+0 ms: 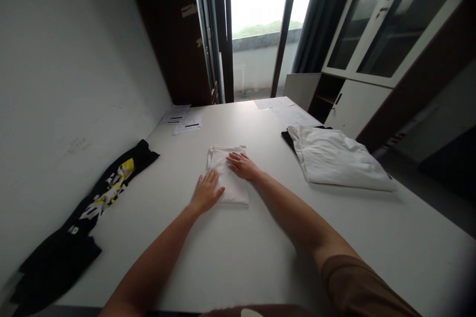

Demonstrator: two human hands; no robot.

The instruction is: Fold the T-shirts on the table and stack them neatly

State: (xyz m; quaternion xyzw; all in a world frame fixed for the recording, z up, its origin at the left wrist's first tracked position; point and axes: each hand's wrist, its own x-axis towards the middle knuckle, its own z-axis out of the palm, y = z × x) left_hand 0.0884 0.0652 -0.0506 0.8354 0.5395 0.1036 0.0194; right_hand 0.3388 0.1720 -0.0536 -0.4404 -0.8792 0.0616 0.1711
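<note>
A small folded white cloth (231, 187) lies flat in the middle of the white table (260, 247). My left hand (206, 191) rests palm down on its near left edge, fingers spread. Palm down too, my right hand (242, 165) lies flat on the cloth's upper right part. Neither hand grips anything.
A pile of white garments (336, 158) over something black sits at the right. A black garment with yellow and white print (92, 198) lies along the left wall. Paper sheets (182, 120) lie at the far left, more paper (286, 109) at the far right. A cabinet (372, 34) stands right.
</note>
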